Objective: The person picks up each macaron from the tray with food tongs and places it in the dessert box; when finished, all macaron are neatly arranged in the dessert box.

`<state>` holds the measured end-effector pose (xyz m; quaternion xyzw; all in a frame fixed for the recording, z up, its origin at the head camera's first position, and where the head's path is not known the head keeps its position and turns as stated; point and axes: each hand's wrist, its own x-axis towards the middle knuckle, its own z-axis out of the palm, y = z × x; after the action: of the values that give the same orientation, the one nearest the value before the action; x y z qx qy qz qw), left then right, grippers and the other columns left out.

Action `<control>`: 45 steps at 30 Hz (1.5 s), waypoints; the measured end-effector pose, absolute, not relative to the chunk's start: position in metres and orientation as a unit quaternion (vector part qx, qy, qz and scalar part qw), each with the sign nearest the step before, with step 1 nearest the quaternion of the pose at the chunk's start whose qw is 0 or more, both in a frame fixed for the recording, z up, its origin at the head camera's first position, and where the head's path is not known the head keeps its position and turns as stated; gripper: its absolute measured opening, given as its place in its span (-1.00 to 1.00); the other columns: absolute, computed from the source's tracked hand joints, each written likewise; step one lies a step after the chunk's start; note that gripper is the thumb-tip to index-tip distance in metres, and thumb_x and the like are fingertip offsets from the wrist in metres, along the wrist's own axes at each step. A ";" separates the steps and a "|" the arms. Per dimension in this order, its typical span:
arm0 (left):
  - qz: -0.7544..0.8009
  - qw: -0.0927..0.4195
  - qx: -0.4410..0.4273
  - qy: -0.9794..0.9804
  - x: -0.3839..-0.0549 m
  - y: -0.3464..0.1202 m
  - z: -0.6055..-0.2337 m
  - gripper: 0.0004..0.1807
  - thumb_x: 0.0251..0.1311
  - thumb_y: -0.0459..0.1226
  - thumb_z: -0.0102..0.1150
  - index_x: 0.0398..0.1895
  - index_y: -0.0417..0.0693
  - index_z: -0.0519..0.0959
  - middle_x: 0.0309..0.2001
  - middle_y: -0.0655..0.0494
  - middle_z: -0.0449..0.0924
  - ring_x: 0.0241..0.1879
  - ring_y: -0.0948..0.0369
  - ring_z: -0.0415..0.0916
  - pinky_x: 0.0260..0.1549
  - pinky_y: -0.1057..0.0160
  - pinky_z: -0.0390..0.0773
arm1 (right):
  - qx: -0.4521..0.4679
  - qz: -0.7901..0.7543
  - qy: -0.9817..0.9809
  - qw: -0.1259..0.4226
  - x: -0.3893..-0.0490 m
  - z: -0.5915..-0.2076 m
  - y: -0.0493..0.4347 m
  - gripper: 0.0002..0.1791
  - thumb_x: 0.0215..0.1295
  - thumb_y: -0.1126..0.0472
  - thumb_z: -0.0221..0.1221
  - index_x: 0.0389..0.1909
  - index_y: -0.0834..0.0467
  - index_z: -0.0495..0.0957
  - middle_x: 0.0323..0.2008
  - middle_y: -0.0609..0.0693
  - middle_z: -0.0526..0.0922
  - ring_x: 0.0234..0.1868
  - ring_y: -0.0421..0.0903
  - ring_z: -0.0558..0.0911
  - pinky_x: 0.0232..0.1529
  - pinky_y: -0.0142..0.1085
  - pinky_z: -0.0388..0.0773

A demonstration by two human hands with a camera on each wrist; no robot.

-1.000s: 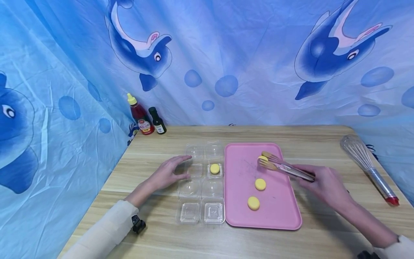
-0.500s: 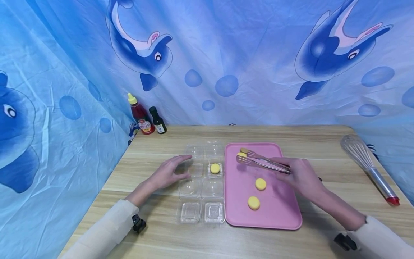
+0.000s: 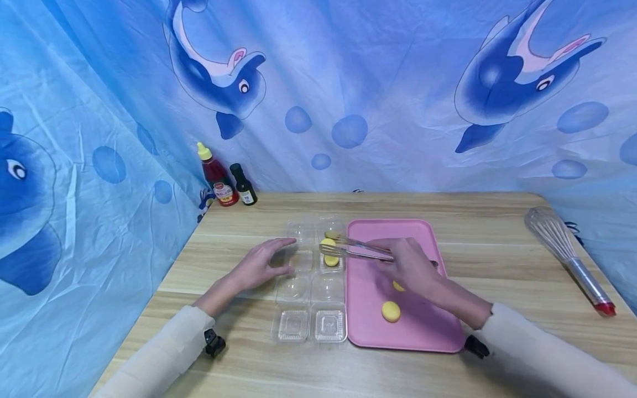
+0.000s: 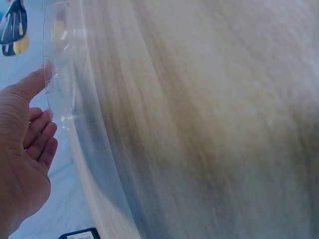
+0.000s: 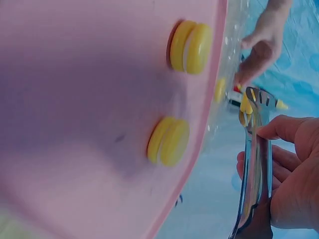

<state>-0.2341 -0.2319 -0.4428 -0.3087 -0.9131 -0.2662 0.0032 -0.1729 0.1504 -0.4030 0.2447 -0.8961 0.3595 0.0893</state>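
My right hand (image 3: 413, 265) grips metal tongs (image 3: 365, 253) whose slotted tips pinch a yellow macaron (image 3: 327, 243). This macaron hangs over a clear plastic box, just beyond another yellow macaron (image 3: 331, 261) that lies in the box. Two more macarons, one (image 5: 191, 47) and another (image 5: 169, 142), sit on the pink tray (image 3: 368, 331) below my right arm; the hand partly hides one in the head view. My left hand (image 3: 259, 265) rests at the left edge of the clear boxes (image 3: 301, 260), fingers loosely spread, fingertips touching the plastic.
Nearer clear boxes (image 3: 292, 326) lie open in front, beside the tray. A red sauce bottle (image 3: 219, 179) and a small dark bottle (image 3: 243, 185) stand at the back left. A whisk (image 3: 567, 257) lies along the table's right side. A blue dolphin-print curtain (image 3: 388, 138) hangs behind.
My right hand has carried the tongs and pinched macaron leftward from the tray's far right to above the box with one macaron. My left hand has stayed in place.
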 end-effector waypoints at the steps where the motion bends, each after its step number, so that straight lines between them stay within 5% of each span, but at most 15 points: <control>1: -0.266 0.004 -0.309 -0.913 -0.234 -0.232 -0.443 -0.17 0.21 -0.15 0.57 0.51 -0.16 0.45 0.45 -0.11 0.50 0.45 -0.11 0.41 0.48 -0.19 0.34 | 0.248 0.362 -0.894 0.088 -0.174 -0.404 0.146 -0.52 0.17 0.46 0.49 0.15 0.18 0.76 -0.04 0.08 0.83 -0.35 -0.18 0.68 -0.31 -0.23 0.68; 5: -0.265 0.005 -0.312 -0.912 -0.236 -0.233 -0.444 -0.18 0.21 -0.15 0.57 0.51 -0.17 0.44 0.45 -0.12 0.49 0.45 -0.13 0.40 0.48 -0.20 0.34 | 0.259 0.365 -0.891 0.081 -0.178 -0.409 0.128 -0.52 0.15 0.48 0.47 0.13 0.17 0.77 -0.02 0.08 0.83 -0.12 0.00 0.80 -0.10 -0.05 0.77; 8: -0.265 0.000 -0.308 -0.914 -0.236 -0.233 -0.444 -0.17 0.22 -0.13 0.57 0.52 -0.15 0.44 0.46 -0.10 0.49 0.47 -0.11 0.39 0.49 -0.18 0.33 | 0.257 0.371 -0.890 0.070 -0.181 -0.410 0.116 -0.52 0.15 0.47 0.49 0.13 0.19 0.77 0.01 0.11 0.81 -0.32 -0.07 0.76 -0.24 -0.17 0.75; 12: -0.264 -0.002 -0.305 -0.915 -0.236 -0.233 -0.444 -0.16 0.22 -0.12 0.57 0.53 -0.13 0.44 0.47 -0.09 0.47 0.48 -0.10 0.38 0.50 -0.17 0.32 | 0.255 0.375 -0.890 0.053 -0.185 -0.411 0.103 -0.50 0.15 0.45 0.50 0.15 0.21 0.75 0.03 0.18 0.80 -0.62 -0.26 0.45 -0.58 -0.39 0.50; 18: -0.263 -0.003 -0.304 -0.916 -0.235 -0.233 -0.443 -0.16 0.21 -0.11 0.57 0.53 -0.09 0.44 0.47 -0.09 0.47 0.47 -0.10 0.38 0.50 -0.18 0.31 | 0.262 0.364 -0.893 0.043 -0.190 -0.412 0.090 -0.49 0.15 0.49 0.45 0.16 0.18 0.75 -0.03 0.18 0.81 -0.57 -0.29 0.50 -0.61 -0.43 0.47; 26: -0.264 -0.002 -0.301 -0.916 -0.234 -0.232 -0.443 -0.16 0.20 -0.11 0.58 0.52 -0.09 0.45 0.46 -0.09 0.48 0.47 -0.10 0.39 0.50 -0.16 0.32 | 0.254 0.349 -0.901 0.041 -0.192 -0.411 0.081 -0.48 0.12 0.55 0.35 0.15 0.24 0.74 0.00 0.18 0.81 -0.68 -0.28 0.31 -0.64 -0.43 0.39; 33: -0.266 0.011 -0.311 -0.912 -0.234 -0.232 -0.444 -0.17 0.19 -0.12 0.58 0.51 -0.13 0.46 0.44 -0.13 0.50 0.44 -0.14 0.42 0.47 -0.21 0.35 | 0.256 0.349 -0.900 0.042 -0.192 -0.410 0.078 -0.49 0.11 0.56 0.37 0.13 0.25 0.75 -0.04 0.21 0.81 -0.64 -0.26 0.46 -0.64 -0.41 0.46; 45: -0.266 0.008 -0.311 -0.912 -0.234 -0.232 -0.444 -0.15 0.18 -0.13 0.59 0.51 -0.15 0.44 0.44 -0.13 0.50 0.44 -0.13 0.42 0.47 -0.19 0.35 | 0.265 0.338 -0.901 0.059 -0.193 -0.411 0.078 -0.49 0.08 0.57 0.35 0.12 0.26 0.75 -0.04 0.21 0.81 -0.63 -0.26 0.44 -0.61 -0.40 0.46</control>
<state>-0.2338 -0.2322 -0.4436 -0.3108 -0.9125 -0.2660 0.0082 -0.1927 0.0783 -0.4105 0.2646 -0.9012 0.3382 0.0591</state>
